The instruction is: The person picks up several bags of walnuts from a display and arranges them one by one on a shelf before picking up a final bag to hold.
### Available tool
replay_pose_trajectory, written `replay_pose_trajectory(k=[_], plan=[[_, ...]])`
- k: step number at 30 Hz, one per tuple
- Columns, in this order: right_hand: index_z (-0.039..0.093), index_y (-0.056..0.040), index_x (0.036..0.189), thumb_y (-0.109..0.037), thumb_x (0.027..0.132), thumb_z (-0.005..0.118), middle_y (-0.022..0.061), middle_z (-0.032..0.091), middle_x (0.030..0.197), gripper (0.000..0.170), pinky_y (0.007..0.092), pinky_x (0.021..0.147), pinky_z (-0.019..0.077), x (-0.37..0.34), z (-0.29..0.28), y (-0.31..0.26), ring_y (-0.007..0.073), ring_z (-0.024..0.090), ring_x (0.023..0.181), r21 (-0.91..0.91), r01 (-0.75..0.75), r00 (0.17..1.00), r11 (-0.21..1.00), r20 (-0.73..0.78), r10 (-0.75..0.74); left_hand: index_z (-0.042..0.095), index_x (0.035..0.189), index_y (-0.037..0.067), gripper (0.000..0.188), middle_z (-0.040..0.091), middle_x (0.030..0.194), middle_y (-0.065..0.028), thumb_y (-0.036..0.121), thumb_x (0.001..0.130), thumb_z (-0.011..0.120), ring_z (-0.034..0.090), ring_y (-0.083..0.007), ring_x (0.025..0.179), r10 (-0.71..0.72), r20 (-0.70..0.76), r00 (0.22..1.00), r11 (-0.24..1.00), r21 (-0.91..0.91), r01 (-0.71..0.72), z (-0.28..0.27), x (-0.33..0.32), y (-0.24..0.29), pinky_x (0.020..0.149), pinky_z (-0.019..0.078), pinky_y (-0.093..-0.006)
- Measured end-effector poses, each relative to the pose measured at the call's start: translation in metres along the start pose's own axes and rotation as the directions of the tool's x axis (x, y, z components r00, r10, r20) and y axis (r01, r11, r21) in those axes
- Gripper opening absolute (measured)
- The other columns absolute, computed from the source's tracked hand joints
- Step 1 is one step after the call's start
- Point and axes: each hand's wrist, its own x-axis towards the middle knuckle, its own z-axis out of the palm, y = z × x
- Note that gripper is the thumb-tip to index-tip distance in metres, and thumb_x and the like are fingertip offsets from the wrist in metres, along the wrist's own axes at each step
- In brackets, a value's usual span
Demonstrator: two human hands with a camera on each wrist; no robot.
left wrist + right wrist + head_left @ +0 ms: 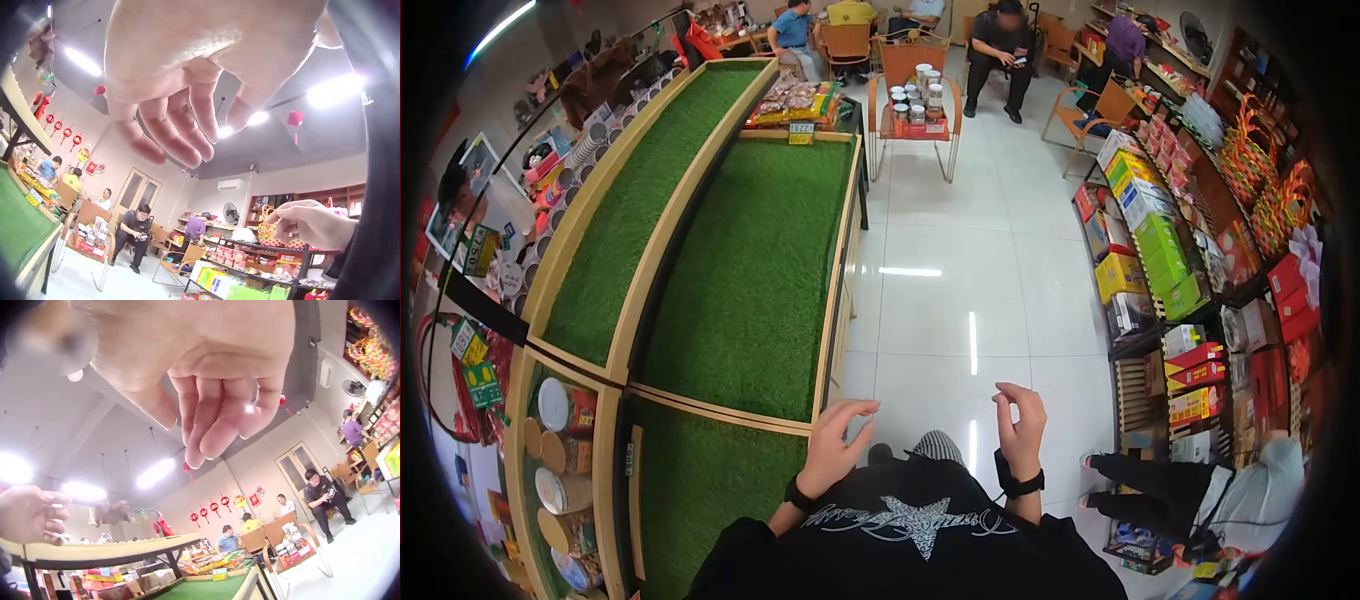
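My left hand is raised in front of my body, its fingers loosely bent and nothing in them. It hovers by the right edge of the wooden display stand lined with green turf. Level with it, my right hand is held up over the white tiled floor, also with relaxed fingers and no object. Seen from below in the left wrist view, the fingers hang curved in the air. In the right wrist view the fingers droop the same way, touching nothing.
Jars fill a compartment at lower left. Packets lie at the stand's far end. A chair bearing jars stands ahead. Shelves of boxes line the right side, with a person close by. Another person sits at the back.
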Motion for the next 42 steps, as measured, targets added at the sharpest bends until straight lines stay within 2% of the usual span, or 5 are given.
replay_pose_trajectory(k=[8, 22, 27, 31, 42], plan=[[0.063, -0.0034, 0.082, -0.004, 0.076, 0.06, 0.0067, 0.061, 0.072, 0.007, 0.0324, 0.063, 0.0404, 0.075, 0.036, 0.06, 0.0211, 0.054, 0.064, -0.062, -0.001, 0.995, 0.998, 0.097, 0.007, 0.061, 0.097, -0.001, 0.022, 0.061, 0.093, -0.0122, -0.001, 0.076, 0.058, 0.059, -0.0227, 0.085, -0.028, -0.077, 0.997, 0.997, 0.067, 0.034, 0.011, 0.075, -0.03, 0.077, 0.0459, -0.0309], [0.062, -0.005, 0.079, -0.003, 0.076, 0.06, 0.006, 0.058, 0.066, 0.003, 0.0336, 0.061, 0.038, 0.267, 0.055, 0.15, 0.0228, 0.052, 0.061, 0.03, 0.216, 0.957, 0.976, 0.191, -0.217, 0.061, 0.098, 0.002, 0.021, 0.061, 0.092, -0.0111, 0.004, 0.078, 0.059, 0.059, -0.0234, 0.084, 0.048, -0.167, 0.985, 0.993, 0.11, -0.03, 0.09, 0.271, -0.035, 0.075, 0.0463, -0.0312], [0.061, -0.0049, 0.078, -0.003, 0.075, 0.061, 0.0065, 0.058, 0.066, 0.003, 0.033, 0.06, 0.0379, 0.29, 0.066, 0.174, 0.0224, 0.053, 0.06, 0.053, 0.178, 0.95, 0.983, 0.252, -0.186, 0.06, 0.101, 0.002, 0.024, 0.06, 0.093, -0.0116, 0.005, 0.077, 0.06, 0.059, -0.0238, 0.084, -0.06, -0.195, 0.979, 0.993, 0.09, 0.079, 0.107, 0.302, -0.051, 0.076, 0.0461, -0.0317], [0.062, -0.0049, 0.078, -0.004, 0.075, 0.061, 0.0067, 0.058, 0.066, 0.003, 0.0331, 0.061, 0.0383, 0.309, 0.08, 0.188, 0.0224, 0.054, 0.061, 0.051, 0.115, 0.952, 0.992, 0.279, -0.124, 0.06, 0.101, 0.002, 0.025, 0.06, 0.094, -0.0119, 0.005, 0.077, 0.06, 0.058, -0.0238, 0.085, -0.142, -0.191, 0.971, 0.989, 0.025, 0.149, 0.108, 0.332, -0.067, 0.077, 0.0457, -0.0318], [0.063, -0.0049, 0.079, -0.004, 0.076, 0.06, 0.0059, 0.059, 0.067, 0.004, 0.0334, 0.062, 0.0384, 0.411, 0.163, 0.198, 0.0221, 0.053, 0.062, 0.002, 0.088, 0.981, 0.996, 0.172, -0.087, 0.058, 0.104, 0.0, 0.029, 0.059, 0.094, -0.0131, 0.002, 0.075, 0.059, 0.058, -0.0235, 0.088, -0.074, -0.196, 0.978, 0.99, 0.103, 0.095, 0.06, 0.474, -0.122, 0.08, 0.0442, -0.0309]])
